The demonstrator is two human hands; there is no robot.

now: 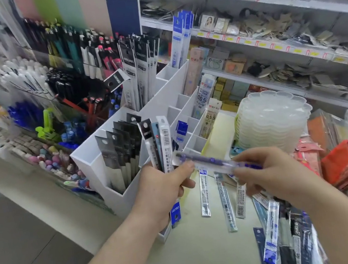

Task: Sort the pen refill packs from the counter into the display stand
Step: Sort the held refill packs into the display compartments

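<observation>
The left hand (165,191), at centre frame, grips a bundle of refill packs (159,143) held upright, fingers curled round the lower ends; a blue pack end (175,213) protrudes below the palm. The right hand (270,174), to its right, pinches one blue pack (213,162) held level between the two hands; the pack's left end meets the left fingertips. Loose packs (225,203) lie flat on the counter (196,251) below the hands, and a further heap (280,240) lies at lower right. The white stand (115,198) sits just beyond the left hand, at centre left. Its near compartment holds black packs (119,144) standing upright. Small compartments at centre right hold a blue pack (182,130) and beige packs (208,118). Tall packs (143,64) and blue ones (182,36) stand in the rear compartments. A stack of clear trays (271,118) sits right of the stand. Pens (64,57) fill racks at upper left. Shelves (262,5) cross the upper right.
</observation>
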